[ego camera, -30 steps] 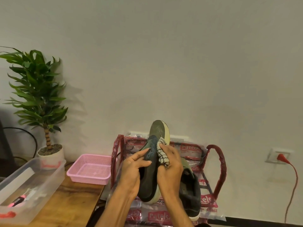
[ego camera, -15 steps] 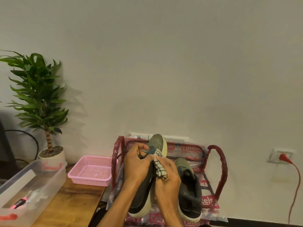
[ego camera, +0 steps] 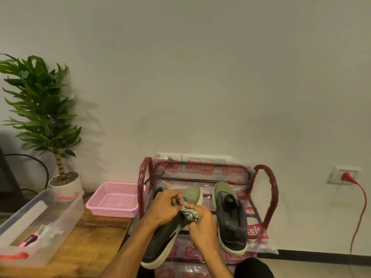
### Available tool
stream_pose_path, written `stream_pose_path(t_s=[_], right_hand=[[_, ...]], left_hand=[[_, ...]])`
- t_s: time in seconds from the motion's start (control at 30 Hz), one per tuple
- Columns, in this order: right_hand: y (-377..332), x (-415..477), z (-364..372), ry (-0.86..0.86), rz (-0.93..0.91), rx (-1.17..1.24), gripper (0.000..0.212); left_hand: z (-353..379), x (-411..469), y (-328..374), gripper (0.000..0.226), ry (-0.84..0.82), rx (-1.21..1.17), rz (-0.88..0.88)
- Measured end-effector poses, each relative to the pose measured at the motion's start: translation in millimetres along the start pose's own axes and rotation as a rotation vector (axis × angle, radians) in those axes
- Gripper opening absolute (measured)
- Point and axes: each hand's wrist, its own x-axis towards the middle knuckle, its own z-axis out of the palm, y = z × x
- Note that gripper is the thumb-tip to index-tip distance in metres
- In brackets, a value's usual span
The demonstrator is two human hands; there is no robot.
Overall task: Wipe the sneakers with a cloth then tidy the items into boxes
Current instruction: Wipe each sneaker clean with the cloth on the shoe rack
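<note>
at the far left a clear plastic box (ego camera: 66,209) is sitting on the wooden table (ego camera: 96,233), with a potted plant (ego camera: 40,101) standing behind it by the wall. next to it, a pink basket (ego camera: 112,212) is resting at the back edge of the table. your left hand (ego camera: 164,207) is curling its fingers round the first sneaker (ego camera: 162,241), holding it tilted over the red rack (ego camera: 270,189), toe pointing away from you. your right hand (ego camera: 202,225) is gripping the bunched cloth (ego camera: 190,214) and pressing it on this sneaker, just beside your left hand. the second sneaker (ego camera: 230,217) is lying on the rack to the right, apart from your hands. further right, a red plug (ego camera: 346,176) is sitting in a wall socket.
</note>
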Motion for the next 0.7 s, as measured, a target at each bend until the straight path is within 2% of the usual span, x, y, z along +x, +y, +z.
stream_pose_path(t_s=[0.23,0.37,0.47,0.53,0.63,0.7], right_hand=[[11.2,0.3,1.4,0.0,0.086,0.103,0.057],[17.3,0.3,1.7,0.033,0.164,0.176,0.049],[18.9,0.6,1.2,0.066,0.217,0.174,0.048],[17.8,1.2,0.2,0.069,0.233,0.173,0.05],[15.6,2.1,1.3,0.063,0.263,0.207,0.051],[15.6,3.6,5.1,0.061,0.287,0.226,0.048]], left_hand=[[14.2,0.9,-9.0,0.011,-0.059,-0.015,-0.052],[18.8,1.8,-5.8,0.016,-0.21,0.053,-0.031],[11.0,2.8,9.6,0.03,-0.298,0.153,0.001],[0.0,3.8,24.4,0.026,-0.197,0.103,0.021],[-10.8,11.0,29.0,0.01,0.162,-0.02,-0.04],[-7.2,20.3,6.6,0.017,0.266,0.015,-0.127]])
